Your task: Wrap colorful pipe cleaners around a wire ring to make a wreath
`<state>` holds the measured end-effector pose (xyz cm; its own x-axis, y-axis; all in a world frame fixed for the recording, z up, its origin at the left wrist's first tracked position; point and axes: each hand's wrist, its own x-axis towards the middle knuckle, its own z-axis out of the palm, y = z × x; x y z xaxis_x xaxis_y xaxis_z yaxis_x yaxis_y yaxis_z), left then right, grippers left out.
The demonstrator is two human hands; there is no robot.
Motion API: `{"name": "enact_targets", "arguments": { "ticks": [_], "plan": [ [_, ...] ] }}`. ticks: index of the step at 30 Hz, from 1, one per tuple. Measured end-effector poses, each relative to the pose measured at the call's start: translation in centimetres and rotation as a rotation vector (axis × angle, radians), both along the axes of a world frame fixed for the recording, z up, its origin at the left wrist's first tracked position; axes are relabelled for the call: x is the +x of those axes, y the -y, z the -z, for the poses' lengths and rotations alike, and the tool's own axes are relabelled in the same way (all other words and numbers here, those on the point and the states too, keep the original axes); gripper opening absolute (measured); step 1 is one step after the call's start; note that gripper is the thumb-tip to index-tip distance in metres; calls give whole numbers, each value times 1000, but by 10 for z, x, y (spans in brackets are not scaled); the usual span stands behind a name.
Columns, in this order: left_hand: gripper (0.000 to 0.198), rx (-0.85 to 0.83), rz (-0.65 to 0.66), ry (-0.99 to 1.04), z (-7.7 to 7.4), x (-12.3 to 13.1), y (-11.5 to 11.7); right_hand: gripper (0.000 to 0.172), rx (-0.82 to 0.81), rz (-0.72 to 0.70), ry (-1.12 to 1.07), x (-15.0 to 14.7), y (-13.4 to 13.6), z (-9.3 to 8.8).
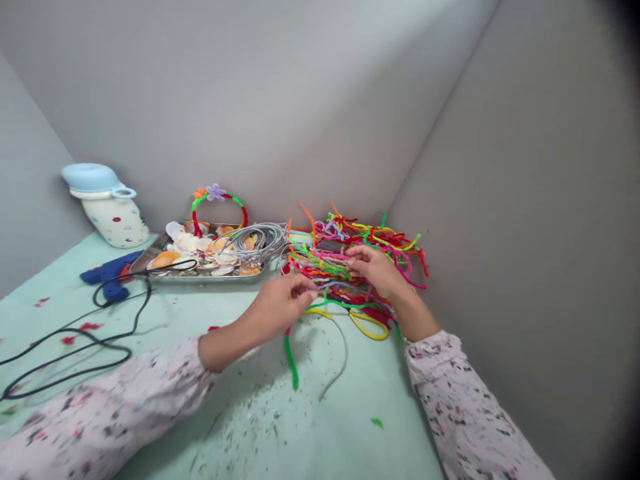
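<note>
A tangled heap of coloured pipe cleaners [357,257] lies at the right back of the pale green table [250,413]. My left hand [283,303] is closed in a pinch on strands at the heap's near edge; a green pipe cleaner [291,360] and a grey one [336,363] trail from it toward me. My right hand [375,270] rests on top of the heap with its fingers curled into the strands. Both arms wear flowered white sleeves.
A metal tray [200,275] holds shells, grey wire hoops [255,241] and a pipe-cleaner-wrapped hoop with a purple flower [217,200]. A blue glue gun [111,275] with a black cord [80,347] lies left. A white spotted jug [107,207] stands at the back left. Grey walls enclose the table.
</note>
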<state>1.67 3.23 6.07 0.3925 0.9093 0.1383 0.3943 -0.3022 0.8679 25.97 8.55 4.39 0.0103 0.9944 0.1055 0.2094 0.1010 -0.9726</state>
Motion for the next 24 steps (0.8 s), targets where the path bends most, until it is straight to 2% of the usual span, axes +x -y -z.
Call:
{"name": "enact_targets", "arguments": {
  "ticks": [3, 6, 10, 14, 16, 19, 21, 24],
  "plan": [
    [5, -545, 1, 406, 4, 26, -23, 21, -1, -49, 68, -12, 1, 6],
    [13, -655, 15, 521, 15, 52, -45, 19, 37, -86, 119, -19, 0, 12],
    [17, -693, -73, 679, 26, 74, -63, 17, 78, -162, 135, -24, -2, 19],
    [19, -700, -131, 756, 31, 82, -70, 13, 127, -199, 150, -28, -3, 25],
    [20, -685, -147, 778, 32, 81, -68, 13, 146, -195, 173, -28, -4, 27],
    [19, -666, -144, 803, 30, 74, -65, 18, 215, -166, 364, -21, -6, 30],
    [8, -655, -135, 826, 26, 66, -63, 24, 252, -101, 518, -13, -7, 31],
    [7, -617, -138, 868, 18, 52, -62, 27, 251, -48, 591, -2, -9, 32]
  ]
}}
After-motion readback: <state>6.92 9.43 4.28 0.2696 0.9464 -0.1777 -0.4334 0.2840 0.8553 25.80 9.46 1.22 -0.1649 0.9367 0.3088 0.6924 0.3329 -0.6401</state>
